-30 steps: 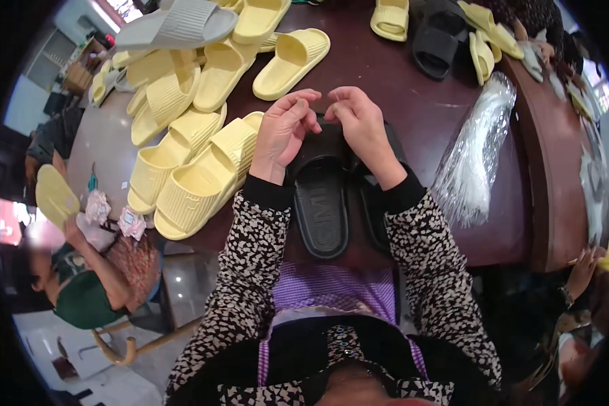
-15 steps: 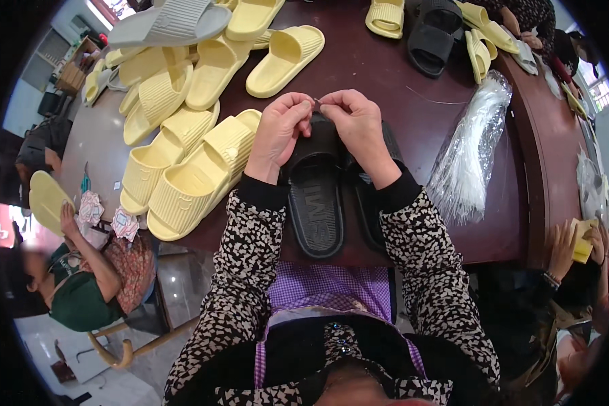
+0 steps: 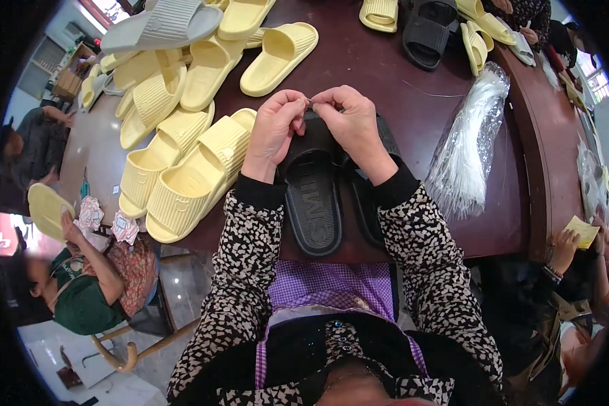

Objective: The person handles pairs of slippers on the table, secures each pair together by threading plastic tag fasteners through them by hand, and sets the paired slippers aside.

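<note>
My left hand (image 3: 275, 132) and my right hand (image 3: 352, 128) meet above the toe end of a black slide slipper (image 3: 312, 213). Both are closed in a pinch, fingertips nearly touching, on something thin and too small to make out. A second black slipper (image 3: 367, 213) lies just right of the first, partly covered by my right hand and sleeve. Both slippers have their heels toward me. To the left of my hands rests a yellow slipper (image 3: 203, 176) with a ribbed strap.
More yellow slippers (image 3: 281, 57) and a grey slipper (image 3: 159, 27) are heaped at the far left. A clear bag of thin white strands (image 3: 470, 149) lies on the right of the dark table (image 3: 358, 61). Another black slipper pair (image 3: 430, 34) stands farther back. Co-workers sit on both sides.
The view has shifted slightly. My hands keep their pinch over the black slipper, with fingertips a little closer together. At the right, a co-worker's hand has turned a yellow piece.
</note>
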Motion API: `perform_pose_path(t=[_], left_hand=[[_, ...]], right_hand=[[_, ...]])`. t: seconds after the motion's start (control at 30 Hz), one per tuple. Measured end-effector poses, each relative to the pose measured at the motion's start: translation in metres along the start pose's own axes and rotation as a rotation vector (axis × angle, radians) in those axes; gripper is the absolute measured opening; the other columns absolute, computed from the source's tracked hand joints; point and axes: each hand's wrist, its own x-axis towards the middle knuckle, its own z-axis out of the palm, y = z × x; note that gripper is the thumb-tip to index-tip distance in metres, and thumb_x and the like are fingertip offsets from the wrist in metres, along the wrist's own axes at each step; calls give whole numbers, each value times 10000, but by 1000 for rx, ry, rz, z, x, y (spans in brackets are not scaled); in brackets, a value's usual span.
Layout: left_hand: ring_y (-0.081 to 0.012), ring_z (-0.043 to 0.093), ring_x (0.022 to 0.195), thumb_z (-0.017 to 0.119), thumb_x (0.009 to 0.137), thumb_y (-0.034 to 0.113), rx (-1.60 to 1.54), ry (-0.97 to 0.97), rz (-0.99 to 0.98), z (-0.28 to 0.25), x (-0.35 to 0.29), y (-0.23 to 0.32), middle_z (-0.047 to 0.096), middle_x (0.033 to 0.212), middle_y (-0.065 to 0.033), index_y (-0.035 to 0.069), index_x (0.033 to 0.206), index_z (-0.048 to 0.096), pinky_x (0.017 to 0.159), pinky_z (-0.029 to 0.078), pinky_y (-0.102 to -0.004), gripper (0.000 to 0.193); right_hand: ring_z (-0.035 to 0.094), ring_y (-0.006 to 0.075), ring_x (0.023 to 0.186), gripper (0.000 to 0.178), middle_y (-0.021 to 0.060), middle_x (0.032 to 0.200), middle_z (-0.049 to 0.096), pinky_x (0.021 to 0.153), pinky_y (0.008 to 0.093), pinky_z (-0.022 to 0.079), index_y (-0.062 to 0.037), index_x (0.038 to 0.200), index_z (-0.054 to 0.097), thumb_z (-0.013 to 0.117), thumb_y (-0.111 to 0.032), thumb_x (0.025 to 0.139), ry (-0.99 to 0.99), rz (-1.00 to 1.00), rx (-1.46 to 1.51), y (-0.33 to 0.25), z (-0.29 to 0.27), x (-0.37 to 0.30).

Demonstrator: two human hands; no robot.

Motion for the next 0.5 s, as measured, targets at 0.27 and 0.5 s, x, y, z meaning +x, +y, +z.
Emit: perform_pose_path(t=[0.27,0.5], left_hand=[[-41,493,591,614,896,68,22,37,0,1,-2,0,576,737,24,29,925,633,534,432,-208,52],[-46,489,586,636,882,65,70,36,-5,0,-2,0,582,727,24,27,906,640,536,421,-211,45]], right_hand=[[601,106,669,92,61,756,656,620,255,484,-9,859,709,691,-25,770,7,-57,-46,-3,-1,0],[631,172,651,75,91,733,652,605,285,489,-16,828,705,684,-16,756,25,-141,-102,-5,-1,1]])
